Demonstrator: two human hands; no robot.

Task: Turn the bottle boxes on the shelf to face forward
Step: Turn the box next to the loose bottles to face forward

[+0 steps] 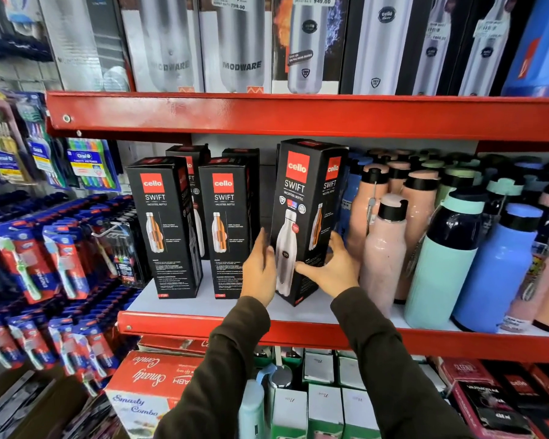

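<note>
Three tall black bottle boxes stand along the front of the middle shelf [203, 324]. The left box [164, 226] and the middle box [227, 226] show the side with an orange cutaway bottle. The right box [301, 213] shows its white-bottle face, turned slightly so its right side panel also shows, and it leans a little. My left hand [259, 267] presses on its lower left edge. My right hand [333, 267] wraps its lower right corner. More black boxes stand behind the front row, partly hidden.
Loose pink, mint and blue bottles [441, 248] crowd the shelf right of the held box. Silver bottle boxes [241, 42] fill the shelf above. Toothbrush packs [61, 255] hang at the left. Red and white cartons [146, 384] sit below.
</note>
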